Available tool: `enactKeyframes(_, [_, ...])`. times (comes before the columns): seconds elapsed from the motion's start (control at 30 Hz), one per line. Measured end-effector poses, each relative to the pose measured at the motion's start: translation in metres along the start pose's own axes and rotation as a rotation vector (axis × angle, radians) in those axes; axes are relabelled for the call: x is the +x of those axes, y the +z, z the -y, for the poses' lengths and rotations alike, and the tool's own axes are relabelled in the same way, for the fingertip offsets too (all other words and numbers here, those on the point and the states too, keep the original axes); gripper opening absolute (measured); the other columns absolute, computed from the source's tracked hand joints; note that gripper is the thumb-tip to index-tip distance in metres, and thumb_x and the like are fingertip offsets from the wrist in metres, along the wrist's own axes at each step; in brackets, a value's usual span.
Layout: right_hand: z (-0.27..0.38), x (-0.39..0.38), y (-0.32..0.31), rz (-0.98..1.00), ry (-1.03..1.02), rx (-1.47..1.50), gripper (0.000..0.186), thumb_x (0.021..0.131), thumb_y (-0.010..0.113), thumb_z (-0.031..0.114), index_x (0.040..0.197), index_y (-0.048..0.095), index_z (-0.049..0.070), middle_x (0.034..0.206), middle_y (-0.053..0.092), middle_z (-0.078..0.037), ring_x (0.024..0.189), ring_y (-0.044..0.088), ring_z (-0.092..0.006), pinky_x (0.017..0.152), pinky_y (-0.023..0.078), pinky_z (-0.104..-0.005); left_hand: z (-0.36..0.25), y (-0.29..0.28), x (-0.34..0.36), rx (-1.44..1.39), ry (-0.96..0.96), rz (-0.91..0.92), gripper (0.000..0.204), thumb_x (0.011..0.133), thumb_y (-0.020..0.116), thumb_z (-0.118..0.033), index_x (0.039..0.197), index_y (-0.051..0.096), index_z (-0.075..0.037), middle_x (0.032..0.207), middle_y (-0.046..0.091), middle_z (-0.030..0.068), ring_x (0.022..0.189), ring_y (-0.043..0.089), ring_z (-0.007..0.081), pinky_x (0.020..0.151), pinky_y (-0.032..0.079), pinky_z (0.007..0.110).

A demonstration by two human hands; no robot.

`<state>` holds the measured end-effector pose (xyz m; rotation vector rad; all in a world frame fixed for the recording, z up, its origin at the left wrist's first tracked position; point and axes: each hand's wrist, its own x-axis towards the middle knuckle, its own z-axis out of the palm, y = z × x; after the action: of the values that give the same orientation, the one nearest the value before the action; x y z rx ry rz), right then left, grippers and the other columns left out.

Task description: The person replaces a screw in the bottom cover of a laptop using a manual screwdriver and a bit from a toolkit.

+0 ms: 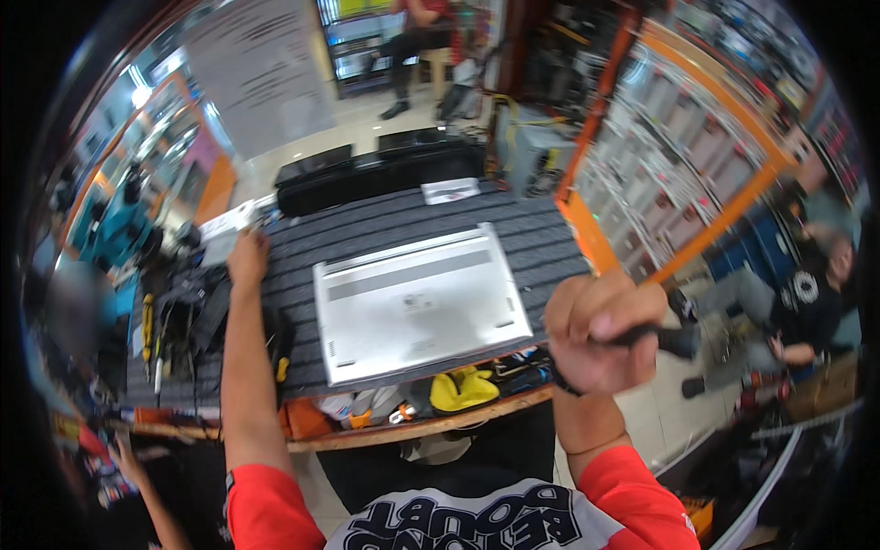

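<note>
A silver laptop (412, 321) lies underside up on a grey striped mat (357, 229) in the middle of the bench. My left hand (247, 257) reaches to the mat's far left, beside a small white item (240, 215); its fingers are curled together, and what they hold is too small to make out. My right hand (600, 335) is raised right of the laptop, closed round a black handled tool (669, 341), blurred. A yellow cloth or glove (458, 390) lies below the laptop.
A teal microscope (124, 225), cables and hand tools crowd the left. A long black object (376, 174) lines the back. An orange-framed display case (761, 174) stands right, beside seated people (807, 302). Another person sits beyond the bench; someone's arm (156, 500) shows lower left.
</note>
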<state>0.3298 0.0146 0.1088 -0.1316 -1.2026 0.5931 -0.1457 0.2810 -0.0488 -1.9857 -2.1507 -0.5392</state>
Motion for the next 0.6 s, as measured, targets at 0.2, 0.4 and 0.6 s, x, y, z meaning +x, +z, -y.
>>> enactKeyframes(0.2, [0.069,0.010,0.024,0.159,-0.237,0.080,0.040,0.102,0.061,0.044,0.088,0.052,0.007,0.068,0.055,-0.006,0.049,0.050,-0.0164,0.041,0.039,-0.0309,-0.015,0.007,0.010,0.001,0.058,-0.074,0.013,0.091,0.070,-0.023,0.097,0.070,-0.011,0.106,0.066,0.0126,0.100,0.068,0.0357,0.081,0.052,0.053])
enactKeyframes(0.4, [0.085,0.005,0.045,0.050,-0.484,0.214,0.022,0.094,0.070,0.012,0.079,0.054,0.007,0.061,0.051,0.000,0.037,0.042,-0.0084,0.036,0.029,-0.0250,-0.011,0.001,0.003,0.020,0.059,-0.040,0.014,0.091,0.069,-0.024,0.097,0.071,-0.011,0.108,0.066,0.0144,0.100,0.067,0.0374,0.082,0.053,0.052])
enactKeyframes(0.6, [0.095,0.019,0.056,0.181,-0.625,0.246,0.014,0.094,0.064,0.013,0.082,0.057,0.008,0.063,0.048,0.003,0.040,0.040,-0.0079,0.039,0.027,-0.0244,0.007,0.005,0.010,-0.038,0.047,0.011,0.014,0.091,0.068,-0.021,0.097,0.070,-0.009,0.105,0.066,0.0153,0.095,0.069,0.0373,0.081,0.054,0.048])
